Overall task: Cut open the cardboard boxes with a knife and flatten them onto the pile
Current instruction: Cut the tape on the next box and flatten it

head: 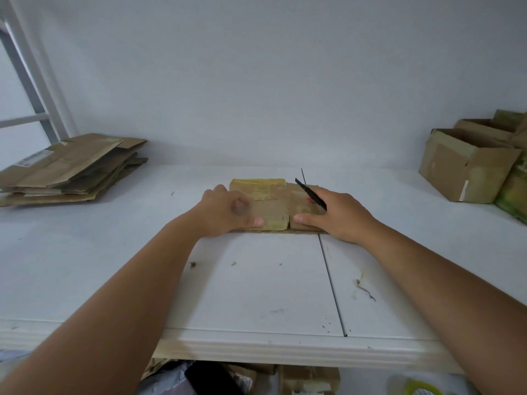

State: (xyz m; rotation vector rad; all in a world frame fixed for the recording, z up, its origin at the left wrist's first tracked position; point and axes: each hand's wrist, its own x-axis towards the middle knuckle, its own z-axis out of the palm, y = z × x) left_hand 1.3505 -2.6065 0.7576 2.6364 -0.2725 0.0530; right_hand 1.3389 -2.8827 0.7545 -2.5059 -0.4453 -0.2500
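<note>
Mid-bench (114,266), both hands press a small cardboard box (271,206) down: left hand (228,213) with flat fingers, right hand (339,215) gripping a black knife (310,193); flattened pile (68,169) far left

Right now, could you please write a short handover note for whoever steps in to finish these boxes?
Left hand: pressing flat on the cardboard box at mid-table.
Right hand: pressing the same box's right side, with the black knife held in its fingers, blade pointing away.
Done: this box looks cut and nearly flat; a pile of flattened boxes lies at far left.
Left: move this one onto the pile, then cut and flatten the uncut boxes at far right.
</note>
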